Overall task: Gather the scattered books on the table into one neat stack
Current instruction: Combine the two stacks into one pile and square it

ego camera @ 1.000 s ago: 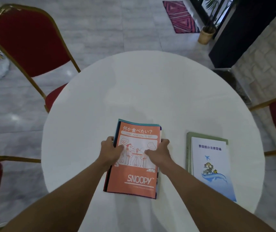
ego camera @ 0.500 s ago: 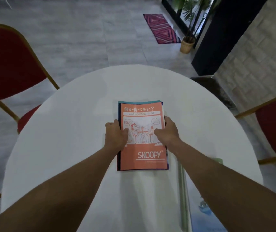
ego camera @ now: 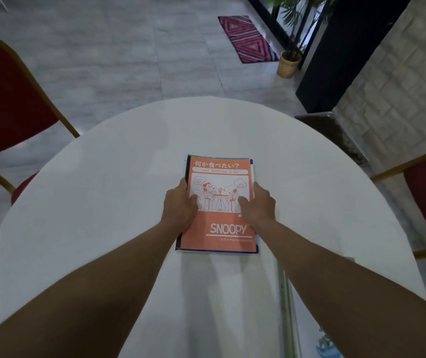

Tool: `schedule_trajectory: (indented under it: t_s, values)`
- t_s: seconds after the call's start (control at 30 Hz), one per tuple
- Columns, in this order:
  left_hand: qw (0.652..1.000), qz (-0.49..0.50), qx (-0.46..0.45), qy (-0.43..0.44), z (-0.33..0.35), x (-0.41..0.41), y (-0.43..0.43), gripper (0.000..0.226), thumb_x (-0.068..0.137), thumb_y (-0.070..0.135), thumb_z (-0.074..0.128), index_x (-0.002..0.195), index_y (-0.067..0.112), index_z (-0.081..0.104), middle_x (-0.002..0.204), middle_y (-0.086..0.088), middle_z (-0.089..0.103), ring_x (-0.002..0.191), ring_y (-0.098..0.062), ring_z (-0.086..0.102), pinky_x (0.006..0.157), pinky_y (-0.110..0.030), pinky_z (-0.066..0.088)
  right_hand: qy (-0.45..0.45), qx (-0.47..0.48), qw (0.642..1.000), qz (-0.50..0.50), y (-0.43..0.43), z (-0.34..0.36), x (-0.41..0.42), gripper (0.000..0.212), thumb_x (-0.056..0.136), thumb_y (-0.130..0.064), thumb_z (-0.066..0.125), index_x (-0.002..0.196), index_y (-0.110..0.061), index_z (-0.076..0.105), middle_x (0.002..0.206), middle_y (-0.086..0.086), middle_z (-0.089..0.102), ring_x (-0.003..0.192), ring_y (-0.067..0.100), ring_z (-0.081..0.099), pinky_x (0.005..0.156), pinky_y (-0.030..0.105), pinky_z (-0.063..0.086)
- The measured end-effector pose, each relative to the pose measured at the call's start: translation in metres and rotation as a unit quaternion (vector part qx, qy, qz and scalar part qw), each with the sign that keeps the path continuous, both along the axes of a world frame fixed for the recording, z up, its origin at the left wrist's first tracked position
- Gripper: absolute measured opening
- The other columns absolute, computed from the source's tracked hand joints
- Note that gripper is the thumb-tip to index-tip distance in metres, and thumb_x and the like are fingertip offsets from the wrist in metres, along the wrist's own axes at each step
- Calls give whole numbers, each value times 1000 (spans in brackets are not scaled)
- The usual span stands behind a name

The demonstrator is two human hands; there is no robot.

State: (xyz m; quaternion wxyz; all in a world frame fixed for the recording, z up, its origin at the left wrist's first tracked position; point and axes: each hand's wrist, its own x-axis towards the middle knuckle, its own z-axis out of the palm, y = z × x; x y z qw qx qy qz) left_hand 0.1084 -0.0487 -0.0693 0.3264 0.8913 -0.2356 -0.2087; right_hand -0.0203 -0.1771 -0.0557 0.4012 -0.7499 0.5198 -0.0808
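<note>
Fingers (ego camera: 184, 186) of both hands clamp the book stack's (ego camera: 219, 228) side edges.

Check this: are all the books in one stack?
No, the white book lies apart near the table edge, away from the Snoopy stack.

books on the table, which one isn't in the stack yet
The white book at the near right edge, mostly hidden under the right arm; the stack lies between both hands.
</note>
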Motion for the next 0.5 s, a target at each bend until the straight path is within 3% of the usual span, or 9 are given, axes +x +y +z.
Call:
schedule_trajectory:
  t_s: [0.13,0.37,0.5]
  values:
    - [997,-31,72,-14,-3,4,-2,32,101,29,47,127,10,44,128,-13,59,110,-29,63,82,-34,52,98,-7,994,44,1,-2,1,42,102,-33,48,140,-18,40,132,12,58,121,32,57,102,48,49]
    - [988,-100,110,-34,13,0,-1,51,101,27,47,144,6,29,143,-12,46,130,-32,48,101,-48,49,91,30,994,61,-3,18,-14,66,103,-40,42,159,-21,11,152,9,44,137,34,45,112,53,38]
    - [984,-135,106,-42,33,-17,1,52,98,27,52,143,9,33,141,-11,49,128,-31,49,100,-47,51,46,20,998,43,-5,36,-43,66,102,-39,46,159,-19,18,154,13,43,139,33,44,113,50,38]
